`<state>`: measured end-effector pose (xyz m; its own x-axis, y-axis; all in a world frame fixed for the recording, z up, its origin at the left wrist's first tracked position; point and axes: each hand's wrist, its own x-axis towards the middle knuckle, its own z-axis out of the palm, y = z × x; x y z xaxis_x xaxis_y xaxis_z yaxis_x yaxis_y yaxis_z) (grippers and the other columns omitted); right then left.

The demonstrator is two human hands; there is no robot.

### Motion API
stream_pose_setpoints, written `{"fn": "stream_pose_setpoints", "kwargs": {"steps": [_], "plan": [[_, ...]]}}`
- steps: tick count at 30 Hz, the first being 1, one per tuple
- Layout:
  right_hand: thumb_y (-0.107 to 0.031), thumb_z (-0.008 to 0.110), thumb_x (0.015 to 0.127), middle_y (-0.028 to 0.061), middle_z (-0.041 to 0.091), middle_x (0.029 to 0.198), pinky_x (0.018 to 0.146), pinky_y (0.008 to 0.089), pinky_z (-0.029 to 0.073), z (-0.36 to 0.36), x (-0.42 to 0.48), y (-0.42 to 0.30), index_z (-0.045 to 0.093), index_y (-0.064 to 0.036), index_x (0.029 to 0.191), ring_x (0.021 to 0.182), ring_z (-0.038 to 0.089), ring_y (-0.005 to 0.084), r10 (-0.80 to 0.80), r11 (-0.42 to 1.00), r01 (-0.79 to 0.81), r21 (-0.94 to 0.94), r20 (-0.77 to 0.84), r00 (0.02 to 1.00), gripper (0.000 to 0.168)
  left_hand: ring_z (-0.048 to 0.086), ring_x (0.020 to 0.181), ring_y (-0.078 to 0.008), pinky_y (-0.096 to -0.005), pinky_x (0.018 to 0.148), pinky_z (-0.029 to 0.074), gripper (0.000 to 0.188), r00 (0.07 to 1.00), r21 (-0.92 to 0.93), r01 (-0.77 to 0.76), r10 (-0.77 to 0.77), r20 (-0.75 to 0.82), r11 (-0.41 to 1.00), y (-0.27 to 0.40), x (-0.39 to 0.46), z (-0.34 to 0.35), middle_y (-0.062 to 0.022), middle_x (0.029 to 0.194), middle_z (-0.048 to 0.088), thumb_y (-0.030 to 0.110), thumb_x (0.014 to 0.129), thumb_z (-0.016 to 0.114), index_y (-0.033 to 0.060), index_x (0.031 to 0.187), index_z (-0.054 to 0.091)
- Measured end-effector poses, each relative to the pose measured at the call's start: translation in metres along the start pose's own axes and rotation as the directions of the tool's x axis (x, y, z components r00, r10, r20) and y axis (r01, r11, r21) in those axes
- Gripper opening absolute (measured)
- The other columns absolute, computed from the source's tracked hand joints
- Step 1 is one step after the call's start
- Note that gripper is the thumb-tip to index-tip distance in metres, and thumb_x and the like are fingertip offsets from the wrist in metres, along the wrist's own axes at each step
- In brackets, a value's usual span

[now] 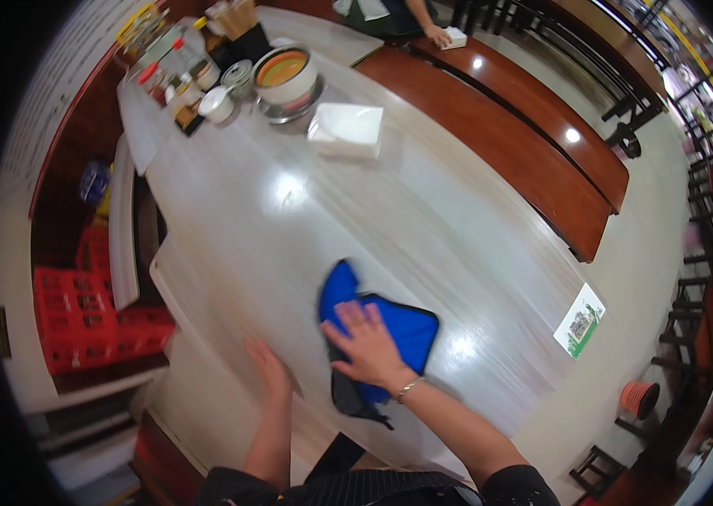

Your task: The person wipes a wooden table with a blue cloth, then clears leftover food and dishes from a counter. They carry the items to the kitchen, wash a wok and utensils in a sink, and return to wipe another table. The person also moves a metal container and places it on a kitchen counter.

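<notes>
A blue cloth with dark edging lies partly folded on the pale wood-look table. My right hand, a bracelet at its wrist, presses flat on the cloth with fingers spread. Part of the cloth's dark underside shows below the palm. To the left, my left hand rests on the tabletop near its edge and holds nothing. Beyond the cloth sits a white pack of paper napkins. A card with a printed code lies at the table's right edge.
At the far end stand a white pot on a metal dish, a white cup and several condiment bottles. Red plastic crates flank the left side. Past a brown bench, another person's hand touches a white pack.
</notes>
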<state>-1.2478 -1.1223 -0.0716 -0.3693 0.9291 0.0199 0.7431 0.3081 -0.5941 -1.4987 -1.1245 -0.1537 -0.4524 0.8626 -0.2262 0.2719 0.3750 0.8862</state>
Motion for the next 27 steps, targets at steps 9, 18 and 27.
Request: {"fn": "stream_pose_setpoints", "kwargs": {"steps": [9, 18, 27], "plan": [[-0.018, 0.056, 0.076, 0.0153, 0.045, 0.125, 0.102, 0.0468, 0.026, -0.098, 0.086, 0.165, 0.054, -0.009, 0.113, 0.119, 0.039, 0.0329, 0.260, 0.886, -0.425, -0.183, -0.561, 0.786, 0.039, 0.018, 0.132, -0.0298, -0.0345, 0.107, 0.017, 0.062, 0.999, 0.199, 0.041, -0.046, 0.021, 0.979, 0.024, 0.000, -0.002, -0.0188, 0.145, 0.011, 0.036, 0.096, 0.029, 0.0024, 0.141, 0.002], [-0.020, 0.051, 0.082, 0.0166, 0.033, 0.138, 0.105, 0.0518, 0.014, -0.102, -0.202, 0.181, 0.043, -0.011, 0.129, 0.129, 0.026, 0.0345, 0.666, 0.370, -0.929, -0.019, -0.691, 0.279, 0.048, 0.011, 0.134, -0.0324, -0.0361, 0.109, 0.011, 0.061, 0.993, 0.255, 0.096, -0.109, 0.038, 0.962, 0.009, -0.004, -0.008, -0.0248, 0.144, 0.009, 0.030, 0.096, 0.031, -0.0073, 0.137, 0.007], [-0.043, 0.036, 0.087, 0.0229, 0.024, 0.140, 0.107, 0.0514, 0.009, 0.008, -0.275, -0.004, 0.035, -0.006, 0.133, 0.131, 0.018, 0.0395, 0.789, 0.309, -0.946, -0.097, -0.529, 0.312, 0.059, 0.028, 0.126, -0.0384, -0.0387, 0.104, 0.023, 0.058, 0.999, 0.534, -0.002, -0.022, 0.039, 0.845, 0.047, -0.006, 0.001, -0.0295, 0.136, 0.025, 0.028, 0.094, 0.032, -0.0086, 0.135, 0.012]]}}
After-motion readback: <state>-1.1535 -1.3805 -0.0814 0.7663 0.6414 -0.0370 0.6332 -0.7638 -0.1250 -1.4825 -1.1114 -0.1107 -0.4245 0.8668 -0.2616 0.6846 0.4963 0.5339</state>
